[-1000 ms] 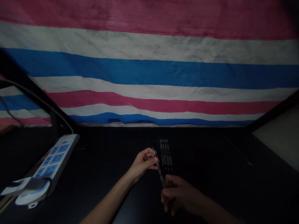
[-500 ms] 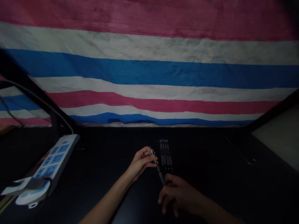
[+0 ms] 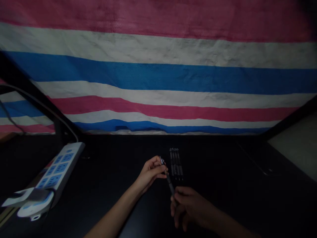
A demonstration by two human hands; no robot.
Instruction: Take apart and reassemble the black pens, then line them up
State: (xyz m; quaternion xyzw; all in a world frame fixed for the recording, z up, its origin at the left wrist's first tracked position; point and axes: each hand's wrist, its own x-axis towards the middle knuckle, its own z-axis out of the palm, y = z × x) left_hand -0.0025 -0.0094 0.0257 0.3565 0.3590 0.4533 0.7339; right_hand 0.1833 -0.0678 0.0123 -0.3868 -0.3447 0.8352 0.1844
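A slim dark pen (image 3: 169,183) slants between both hands above the black table. Its upper part is pinched between the thumb and fingers of my left hand (image 3: 151,172). Around its lower end close the thumb and forefinger of my right hand (image 3: 189,203), while the other fingers curl loosely below. Several similar pens (image 3: 176,163) lie side by side on the table, just beyond and right of the held one.
At the left, a white power strip (image 3: 63,168) with a plug and cable lies on the black table (image 3: 111,162). A striped sheet (image 3: 158,76) hangs behind. A flat dark object (image 3: 268,172) lies at the right.
My right hand has shifted slightly right, and its thumb and forefinger have closed more tightly around the pen's lower end. My left hand has barely moved.
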